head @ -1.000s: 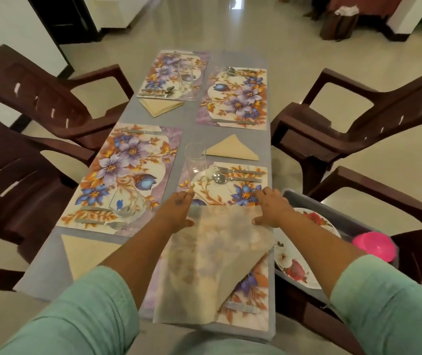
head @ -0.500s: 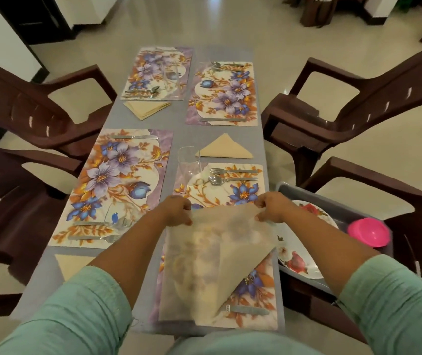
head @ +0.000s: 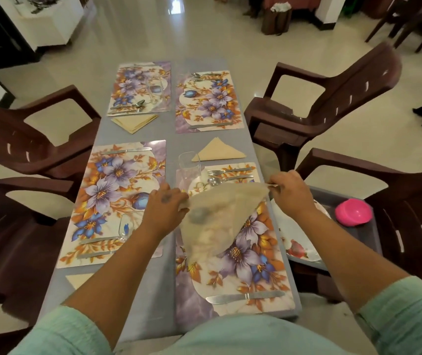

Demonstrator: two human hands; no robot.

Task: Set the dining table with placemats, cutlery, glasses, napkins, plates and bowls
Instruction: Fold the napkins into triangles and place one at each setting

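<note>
Glossy cream floor (head: 179,34); brown plastic armchairs (head: 320,103) flank grey table (head: 138,290); possibly white cabinet (head: 51,24) far left.

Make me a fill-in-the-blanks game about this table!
1. Both hands, the left hand and the right hand, pinch a thin beige ____ above the near right placemat.
2. The bowl on the tray to the right is ____ in colour.
3. The table has ____ flowered placemats on it.
4. At the near edge of that placemat lies a ____.

Missing words: napkin; pink; four; knife
</note>
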